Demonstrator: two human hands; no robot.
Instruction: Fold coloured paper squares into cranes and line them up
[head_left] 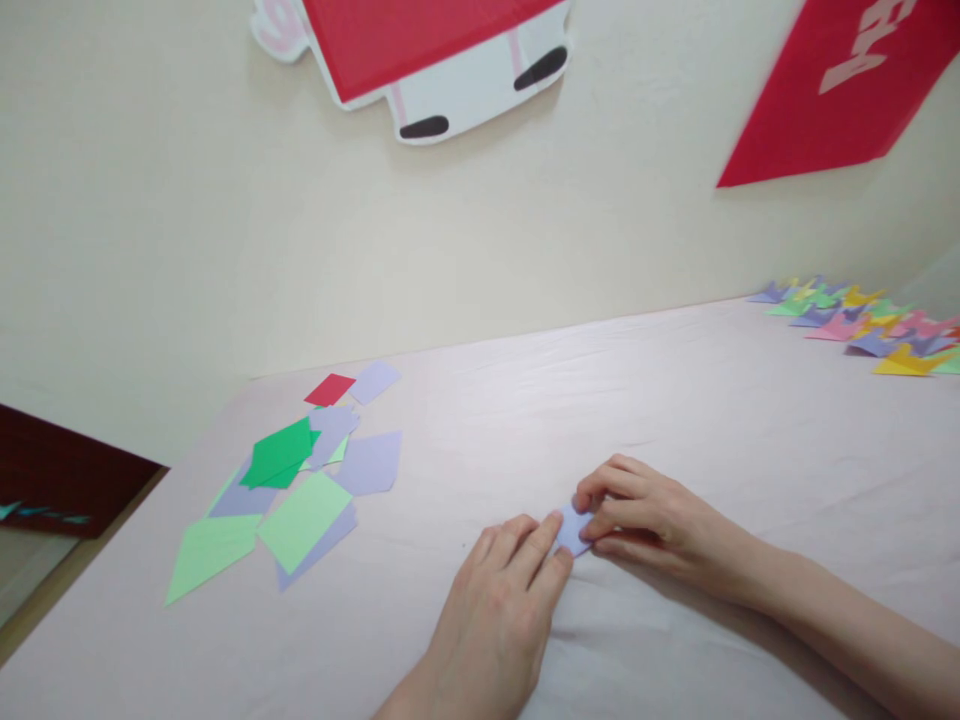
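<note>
Pale tabletop (480, 410), lavender paper (571, 531) in the grasp of left hand (504, 600) and right hand (667, 525)

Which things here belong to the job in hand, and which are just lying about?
In hand:
- purple paper, touched by left hand and right hand

Lying about:
- loose paper sheets, left, possibly supplies
- folded paper shapes, far right, perhaps finished pieces

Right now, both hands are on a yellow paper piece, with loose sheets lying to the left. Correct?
Not yellow: the head view shows the left hand and right hand on a lavender paper piece; the loose sheets do lie left.
</note>
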